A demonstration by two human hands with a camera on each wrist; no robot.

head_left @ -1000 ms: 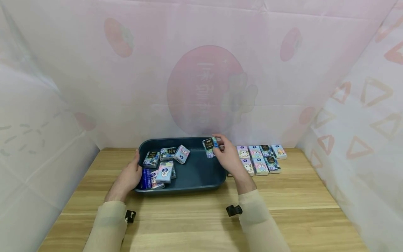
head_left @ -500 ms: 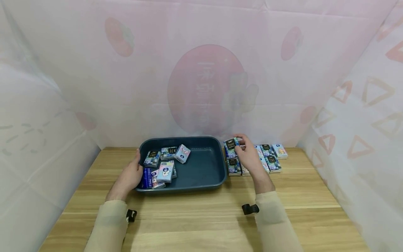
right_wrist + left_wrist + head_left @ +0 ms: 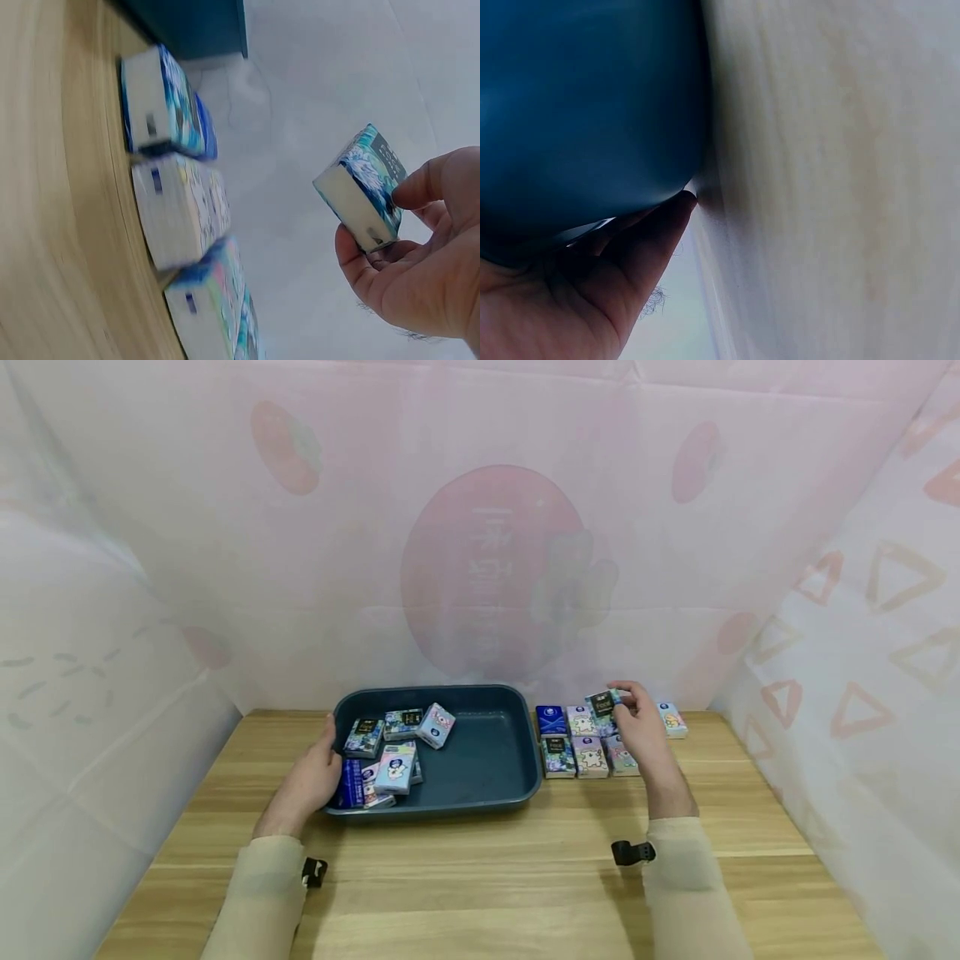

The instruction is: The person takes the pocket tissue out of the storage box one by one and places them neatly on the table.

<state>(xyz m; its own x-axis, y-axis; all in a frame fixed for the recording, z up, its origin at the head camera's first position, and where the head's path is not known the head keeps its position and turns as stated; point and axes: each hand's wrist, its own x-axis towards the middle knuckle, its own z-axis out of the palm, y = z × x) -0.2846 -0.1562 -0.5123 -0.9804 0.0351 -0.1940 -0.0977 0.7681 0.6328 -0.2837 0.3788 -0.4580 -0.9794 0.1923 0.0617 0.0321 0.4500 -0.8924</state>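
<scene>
In the head view my right hand (image 3: 647, 731) holds a blue floral pack with a dark label (image 3: 602, 710) above the pack rows on the right. The right wrist view shows the held pack (image 3: 364, 187) tilted and pinched between thumb and fingers of my right hand (image 3: 427, 255), apart from the packs below. My left hand (image 3: 306, 781) rests at the left end of the dark teal tray (image 3: 431, 812). In the left wrist view, straight fingers of my left hand (image 3: 607, 292) touch the outside of the tray (image 3: 592, 112). Several loose packs, including a light blue one (image 3: 394, 770), lie in the tray's left half.
Right of the tray, several packs stand in two rows on the wooden table (image 3: 480, 877), with a dark blue pack (image 3: 551, 720) at the back left. A light blue pack (image 3: 672, 721) is at the back right. A printed cloth (image 3: 337, 568) hangs behind.
My right hand has carried the floral pack rightward, from above the tray's right side to above the right part of the rows. My left hand and the tray have hardly moved.
</scene>
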